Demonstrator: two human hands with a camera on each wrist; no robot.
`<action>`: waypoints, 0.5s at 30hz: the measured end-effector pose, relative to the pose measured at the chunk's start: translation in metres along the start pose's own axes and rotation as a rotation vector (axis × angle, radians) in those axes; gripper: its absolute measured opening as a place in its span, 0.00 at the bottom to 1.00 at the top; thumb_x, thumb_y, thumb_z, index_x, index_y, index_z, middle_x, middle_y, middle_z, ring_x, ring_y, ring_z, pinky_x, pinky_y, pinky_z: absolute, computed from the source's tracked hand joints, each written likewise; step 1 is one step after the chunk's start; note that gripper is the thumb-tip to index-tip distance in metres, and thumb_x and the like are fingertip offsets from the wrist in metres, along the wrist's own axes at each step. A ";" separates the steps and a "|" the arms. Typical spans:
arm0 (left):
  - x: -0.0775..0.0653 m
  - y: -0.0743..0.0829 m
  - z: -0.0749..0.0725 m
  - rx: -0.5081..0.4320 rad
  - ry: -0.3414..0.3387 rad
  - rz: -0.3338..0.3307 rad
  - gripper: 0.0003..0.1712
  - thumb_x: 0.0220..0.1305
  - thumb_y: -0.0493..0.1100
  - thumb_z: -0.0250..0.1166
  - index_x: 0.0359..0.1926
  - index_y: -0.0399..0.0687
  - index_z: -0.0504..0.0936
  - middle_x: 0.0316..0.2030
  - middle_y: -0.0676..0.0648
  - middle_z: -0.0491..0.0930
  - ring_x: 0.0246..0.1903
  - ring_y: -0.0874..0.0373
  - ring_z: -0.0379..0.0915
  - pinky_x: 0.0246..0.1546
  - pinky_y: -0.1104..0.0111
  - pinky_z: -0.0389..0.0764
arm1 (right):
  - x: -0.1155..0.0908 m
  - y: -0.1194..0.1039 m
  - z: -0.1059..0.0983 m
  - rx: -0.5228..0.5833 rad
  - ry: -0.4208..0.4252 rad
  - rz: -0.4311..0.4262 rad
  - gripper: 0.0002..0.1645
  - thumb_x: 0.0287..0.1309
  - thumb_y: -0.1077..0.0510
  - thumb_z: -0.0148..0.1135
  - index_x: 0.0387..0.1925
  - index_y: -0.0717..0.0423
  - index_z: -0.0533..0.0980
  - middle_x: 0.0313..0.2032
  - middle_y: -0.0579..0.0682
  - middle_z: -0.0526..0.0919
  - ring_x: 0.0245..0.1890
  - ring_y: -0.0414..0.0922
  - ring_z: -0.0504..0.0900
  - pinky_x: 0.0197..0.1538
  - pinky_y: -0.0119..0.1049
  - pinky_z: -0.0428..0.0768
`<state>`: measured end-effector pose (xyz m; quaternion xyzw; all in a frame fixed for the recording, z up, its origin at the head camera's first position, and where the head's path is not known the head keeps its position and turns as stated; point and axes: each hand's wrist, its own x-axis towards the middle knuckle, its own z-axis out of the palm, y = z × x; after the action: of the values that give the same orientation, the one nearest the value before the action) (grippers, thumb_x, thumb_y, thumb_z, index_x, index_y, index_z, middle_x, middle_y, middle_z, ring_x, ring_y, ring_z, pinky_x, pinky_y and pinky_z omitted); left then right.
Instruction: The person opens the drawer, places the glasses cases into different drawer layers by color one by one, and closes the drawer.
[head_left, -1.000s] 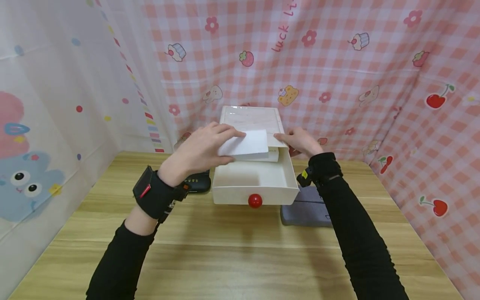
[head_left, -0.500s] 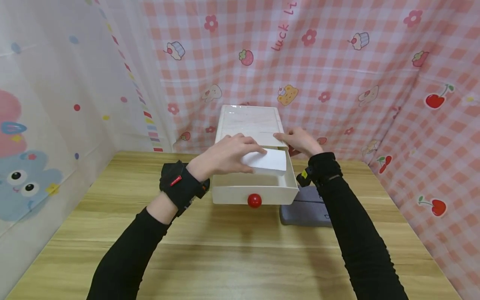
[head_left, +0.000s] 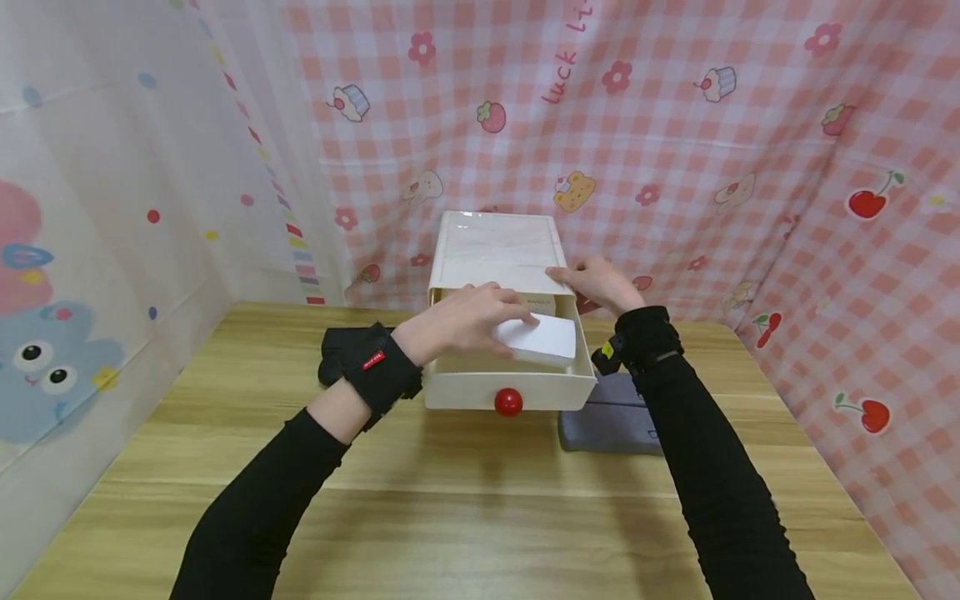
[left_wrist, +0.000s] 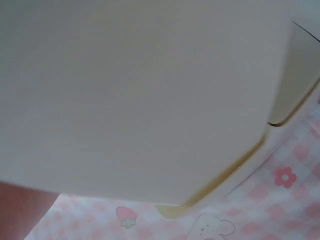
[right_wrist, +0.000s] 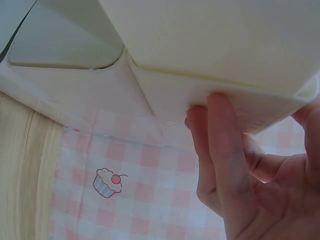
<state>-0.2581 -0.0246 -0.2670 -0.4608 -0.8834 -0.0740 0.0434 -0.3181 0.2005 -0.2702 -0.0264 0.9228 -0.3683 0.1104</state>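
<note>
My left hand (head_left: 472,321) grips a white box (head_left: 537,337) by its left end. The box is low inside the pulled-out drawer (head_left: 465,390) of a cream drawer unit (head_left: 498,254). Behind it, part of another pale box (head_left: 542,304) shows under the unit's front edge. A large pale surface fills most of the left wrist view and hides the left fingers. My right hand (head_left: 600,282) rests at the unit's right front corner. In the right wrist view, its straight fingers (right_wrist: 227,135) press against the unit's outer side.
On the drawer's front is a round red knob (head_left: 508,402). A grey case (head_left: 611,425) lies on the wooden table (head_left: 487,517) right of the drawer, partly under the right forearm. Behind the left wrist sits a black object (head_left: 330,367). A checked curtain (head_left: 637,133) hangs close behind the unit.
My left hand has carried the white box to the right, toward me and down into the drawer, uncovering the pale box behind it. The right hand has stayed in place.
</note>
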 end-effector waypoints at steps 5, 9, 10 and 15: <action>0.001 -0.004 0.009 0.013 -0.023 -0.003 0.31 0.50 0.51 0.70 0.56 0.55 0.74 0.54 0.49 0.74 0.52 0.54 0.70 0.51 0.63 0.72 | 0.001 0.002 0.000 0.009 -0.002 -0.005 0.31 0.60 0.37 0.49 0.49 0.60 0.71 0.43 0.59 0.78 0.36 0.48 0.81 0.44 0.43 0.80; 0.002 -0.007 0.016 0.011 -0.032 -0.021 0.33 0.50 0.51 0.69 0.59 0.55 0.72 0.53 0.48 0.73 0.51 0.55 0.70 0.52 0.64 0.72 | 0.002 0.002 0.000 0.009 -0.001 0.000 0.31 0.60 0.37 0.49 0.49 0.60 0.70 0.43 0.59 0.78 0.35 0.47 0.81 0.42 0.41 0.80; 0.002 -0.007 0.017 0.013 -0.031 -0.023 0.33 0.50 0.51 0.69 0.59 0.55 0.72 0.52 0.48 0.73 0.50 0.56 0.70 0.52 0.64 0.72 | 0.001 0.002 0.001 0.010 -0.002 0.001 0.32 0.60 0.37 0.49 0.49 0.60 0.70 0.43 0.58 0.78 0.35 0.47 0.80 0.42 0.41 0.80; 0.002 -0.009 0.021 0.013 -0.032 -0.046 0.34 0.51 0.54 0.69 0.59 0.56 0.71 0.53 0.48 0.73 0.50 0.56 0.70 0.51 0.64 0.73 | 0.000 0.001 0.001 0.008 -0.007 0.001 0.32 0.60 0.36 0.49 0.50 0.60 0.69 0.43 0.58 0.77 0.37 0.48 0.80 0.42 0.40 0.80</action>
<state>-0.2671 -0.0249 -0.2880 -0.4413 -0.8947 -0.0621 0.0307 -0.3182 0.2009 -0.2718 -0.0267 0.9210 -0.3716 0.1139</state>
